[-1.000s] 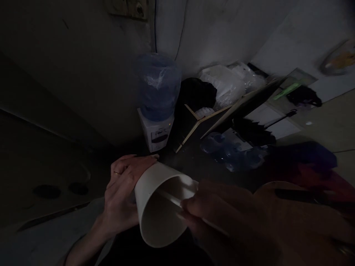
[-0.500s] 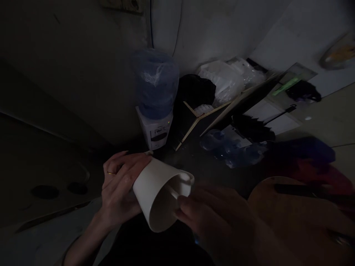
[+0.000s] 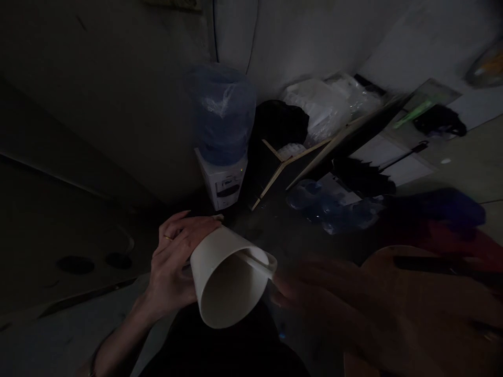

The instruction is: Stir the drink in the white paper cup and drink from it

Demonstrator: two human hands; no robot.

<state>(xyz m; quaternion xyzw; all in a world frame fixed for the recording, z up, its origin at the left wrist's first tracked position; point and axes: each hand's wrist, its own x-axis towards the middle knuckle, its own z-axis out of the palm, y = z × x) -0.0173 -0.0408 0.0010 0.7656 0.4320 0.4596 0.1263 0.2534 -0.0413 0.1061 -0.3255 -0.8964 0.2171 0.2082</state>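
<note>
Our left hand (image 3: pixel 175 262) grips the white cup (image 3: pixel 214 251), whose white stick (image 3: pixel 256 264) slants near-right toward our closer right hand (image 3: pixel 318 293), too blurred for us to tell its grip.

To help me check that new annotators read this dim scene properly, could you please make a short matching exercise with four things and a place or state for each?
Things:
1. White container
2. Blue water bottle
3. Left hand
4. Black bundle

Places and states:
A. Wearing a ring
B. Beside pale plastic bags
C. Tilted, with its open mouth showing
D. On top of a white dispenser

Right pairs: 1-C, 2-D, 3-A, 4-B
</note>
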